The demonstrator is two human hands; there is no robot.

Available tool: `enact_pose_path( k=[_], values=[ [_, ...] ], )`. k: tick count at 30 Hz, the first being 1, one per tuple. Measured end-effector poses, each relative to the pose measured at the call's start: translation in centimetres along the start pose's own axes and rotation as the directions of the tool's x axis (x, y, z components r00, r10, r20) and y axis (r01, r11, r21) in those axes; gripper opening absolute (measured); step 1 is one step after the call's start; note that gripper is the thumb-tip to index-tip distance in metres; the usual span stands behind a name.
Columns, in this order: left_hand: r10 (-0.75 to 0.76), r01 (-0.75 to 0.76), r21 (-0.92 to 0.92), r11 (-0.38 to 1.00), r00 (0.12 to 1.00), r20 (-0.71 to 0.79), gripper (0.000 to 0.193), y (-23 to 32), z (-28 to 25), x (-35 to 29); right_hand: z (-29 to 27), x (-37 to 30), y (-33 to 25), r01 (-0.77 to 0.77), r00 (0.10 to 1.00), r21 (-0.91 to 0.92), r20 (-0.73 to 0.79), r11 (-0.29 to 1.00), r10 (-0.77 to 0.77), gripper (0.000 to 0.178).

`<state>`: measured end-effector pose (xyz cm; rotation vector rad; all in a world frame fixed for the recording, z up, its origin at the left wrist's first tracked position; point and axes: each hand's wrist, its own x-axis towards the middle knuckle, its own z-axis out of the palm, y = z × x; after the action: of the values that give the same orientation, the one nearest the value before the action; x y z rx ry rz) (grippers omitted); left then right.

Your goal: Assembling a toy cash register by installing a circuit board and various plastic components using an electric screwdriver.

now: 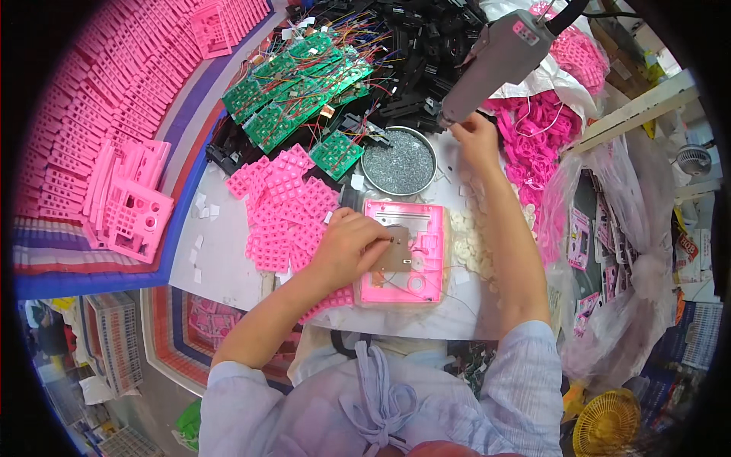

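A pink plastic casing [434,263] lies face down in front of me, with a brownish-grey metal plate [394,259] in its middle and a thin wire at its right side. My left hand [344,247] reaches over the casing's left edge, its fingers pinched together on the plate; whatever is between the fingertips is too small to make out. A grey electric screwdriver [499,61] hangs at a slant at the upper right. At its lower tip, my right hand [478,145] has its fingers closed on the end. Beyond the casing sits a round tin [400,161] of small silvery screws.
Pink keypads [285,209] are heaped left of the casing. Green circuit boards [297,84] with wires and black parts [426,53] lie behind. Stacked pink casings [137,209] fill the left. Cream pieces [472,244], magenta parts [533,137] and a plastic bag [647,266] are on the right.
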<state>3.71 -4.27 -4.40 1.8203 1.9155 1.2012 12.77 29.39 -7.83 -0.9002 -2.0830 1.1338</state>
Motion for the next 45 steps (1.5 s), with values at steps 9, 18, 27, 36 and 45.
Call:
enact_pose_path(
  k=[9,18,27,36,45],
  values=[
    [-0.029,0.029,-0.009,1.0,0.999,-0.015,0.011,0.0,0.7,0.3,0.5,-1.3,0.1,0.008,0.999,0.059,0.047,0.998,-0.011,0.041],
    [-0.037,0.036,-0.025,0.999,0.998,-0.054,0.011,-0.3,0.3,-0.3,-4.3,-3.6,2.8,-0.086,0.884,0.625,-0.31,0.776,0.348,0.031],
    [-0.026,0.025,-0.009,1.0,0.993,-0.115,0.01,-0.4,0.0,1.1,-17.6,-17.8,-14.7,0.119,0.964,-0.389,-0.176,0.914,-0.2,0.033],
    [-0.11,0.094,-0.109,0.99,0.981,-0.157,0.01,-1.2,0.4,1.3,-1.5,-15.9,-15.6,0.608,0.62,-0.022,0.637,0.794,-0.457,0.038],
    [-0.085,0.076,-0.094,0.993,0.992,-0.094,0.011,-1.3,-0.4,1.1,-3.2,-18.4,-11.1,0.499,0.787,-0.154,0.492,0.853,-0.372,0.073]
  ],
)
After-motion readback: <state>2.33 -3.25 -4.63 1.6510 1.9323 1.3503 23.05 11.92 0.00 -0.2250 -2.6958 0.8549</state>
